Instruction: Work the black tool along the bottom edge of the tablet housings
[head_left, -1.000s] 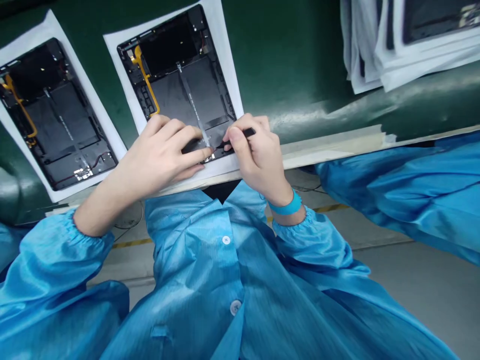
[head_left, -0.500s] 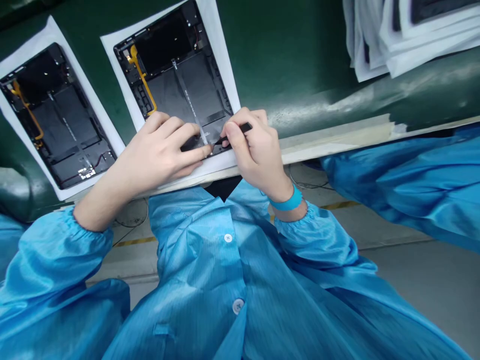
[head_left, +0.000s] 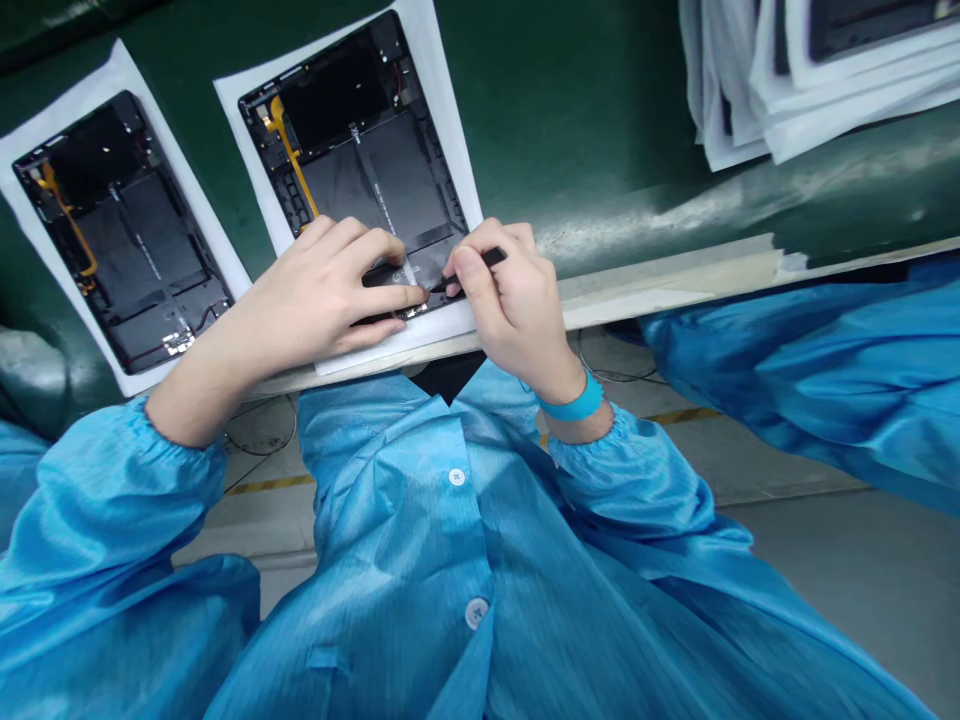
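An opened tablet lies on a white sheet, its dark inside showing an orange flex cable and a pale ribbon cable. Over its near left corner rests my left hand, fingers spread; the index fingertip presses near the lower end of the ribbon cable, beside a small silvery board. My right hand pinches a slim black pointed tool at the near right corner. The tool's tip meets the tablet close to my left fingertip; its exact contact is too small to tell.
A second opened tablet on white sheeting lies to the left. At the far right is a stack of white sheets with dark panels between. Pale tape runs along the green table's edge. Another person's blue sleeve is at right.
My left fingers have spread wider, uncovering the small silvery board. Both tablets appear slightly further right and lower in view. My right hand stays almost in place with the black tool.
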